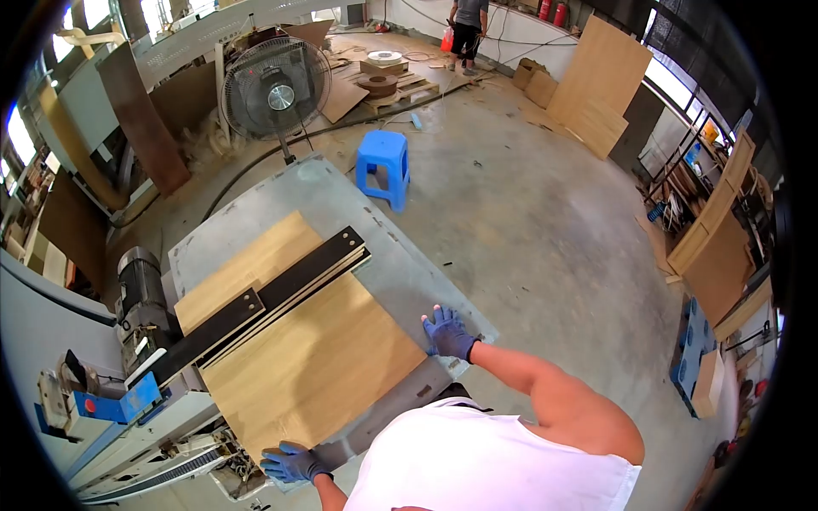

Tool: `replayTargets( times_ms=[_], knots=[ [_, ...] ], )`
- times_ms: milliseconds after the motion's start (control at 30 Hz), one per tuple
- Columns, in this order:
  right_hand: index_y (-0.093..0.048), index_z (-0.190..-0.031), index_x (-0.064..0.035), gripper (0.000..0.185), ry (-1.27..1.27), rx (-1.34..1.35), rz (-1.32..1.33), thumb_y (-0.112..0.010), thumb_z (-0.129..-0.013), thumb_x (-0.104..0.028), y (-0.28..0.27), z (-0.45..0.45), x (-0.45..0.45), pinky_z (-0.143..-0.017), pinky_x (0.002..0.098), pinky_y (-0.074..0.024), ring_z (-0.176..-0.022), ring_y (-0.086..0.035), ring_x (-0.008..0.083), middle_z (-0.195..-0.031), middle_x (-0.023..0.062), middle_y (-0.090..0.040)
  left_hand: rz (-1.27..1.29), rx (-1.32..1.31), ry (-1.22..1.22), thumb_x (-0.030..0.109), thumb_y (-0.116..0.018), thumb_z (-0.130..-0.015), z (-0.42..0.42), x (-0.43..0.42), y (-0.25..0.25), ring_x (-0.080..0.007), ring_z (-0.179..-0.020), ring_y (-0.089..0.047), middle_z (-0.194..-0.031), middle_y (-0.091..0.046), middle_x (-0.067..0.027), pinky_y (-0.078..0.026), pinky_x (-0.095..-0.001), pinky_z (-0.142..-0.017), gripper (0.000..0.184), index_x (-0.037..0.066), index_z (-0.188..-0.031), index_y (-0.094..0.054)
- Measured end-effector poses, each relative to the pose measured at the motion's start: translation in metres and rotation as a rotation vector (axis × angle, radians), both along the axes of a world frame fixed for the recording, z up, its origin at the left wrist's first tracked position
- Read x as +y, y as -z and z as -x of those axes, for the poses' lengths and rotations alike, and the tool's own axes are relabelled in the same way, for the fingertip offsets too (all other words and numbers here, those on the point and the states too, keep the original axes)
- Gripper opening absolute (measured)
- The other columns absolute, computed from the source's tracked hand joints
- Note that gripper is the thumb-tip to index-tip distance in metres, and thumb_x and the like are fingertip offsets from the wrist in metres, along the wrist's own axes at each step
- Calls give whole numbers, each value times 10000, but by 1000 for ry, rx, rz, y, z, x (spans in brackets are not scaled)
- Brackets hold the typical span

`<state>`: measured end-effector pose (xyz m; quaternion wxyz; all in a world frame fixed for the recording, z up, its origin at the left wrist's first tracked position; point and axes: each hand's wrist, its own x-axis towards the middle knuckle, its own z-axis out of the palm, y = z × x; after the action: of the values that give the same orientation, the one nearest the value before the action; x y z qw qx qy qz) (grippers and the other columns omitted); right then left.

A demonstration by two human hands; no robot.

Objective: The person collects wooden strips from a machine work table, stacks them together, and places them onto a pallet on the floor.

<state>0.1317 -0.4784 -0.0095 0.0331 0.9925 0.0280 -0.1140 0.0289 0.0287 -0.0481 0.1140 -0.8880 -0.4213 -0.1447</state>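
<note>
A light wooden board (315, 358) lies flat on a grey metal table (400, 255). Across it runs a black bar (298, 264) with holes at its end, and a shorter black piece (217, 328) is alongside. My left hand (294, 464), in a blue glove, rests at the board's near edge, fingers stretched out and apart. Blue-gloved too, my right hand (447, 332) is spread on the tabletop close to the board's right corner. Neither hand is wrapped around anything. Another stretch of wood (243, 264) shows beyond the bar.
A machine with a dark motor (141, 294) and a blue bracket (119, 404) adjoins the table's left side. Past the far edge stand a fan (277, 89) and a blue stool (383, 166). Wooden panels (601, 77) lean at the back, where another person (469, 30) stands.
</note>
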Motion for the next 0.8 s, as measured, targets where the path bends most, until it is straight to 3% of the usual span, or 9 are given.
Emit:
replayTargets(
  times_ms=[100,300,800],
  knots=[
    [-454,-1516,-71,970,-24,-35,15,-791,-756,-571,-1,-1,2,-1060,611,-392,-1333,-428,539,-1493,404,-383,40,-26,-14,483,-445,-1040,-1,-4,-10,-466,-1360,-476,-1487,-494,-286,-391,-549,-1109,588,89,-1467,-534],
    [-469,-1515,-91,811,-11,-52,11,-714,-809,-407,17,-5,1,-1050,613,-391,-1313,-449,529,-1480,401,-399,64,-40,0,492,-446,-1042,-1,-7,-17,-465,-1366,-469,-1506,-479,-282,-370,-547,-1123,602,82,-1475,-527],
    [-433,-1545,-133,832,18,-29,54,-715,-814,-412,10,-17,3,-1056,601,-384,-1305,-454,522,-1463,406,-410,89,-103,24,455,-476,-1032,0,-1,-5,-488,-1377,-439,-1507,-466,-300,-370,-578,-1117,589,69,-1474,-521]
  ],
)
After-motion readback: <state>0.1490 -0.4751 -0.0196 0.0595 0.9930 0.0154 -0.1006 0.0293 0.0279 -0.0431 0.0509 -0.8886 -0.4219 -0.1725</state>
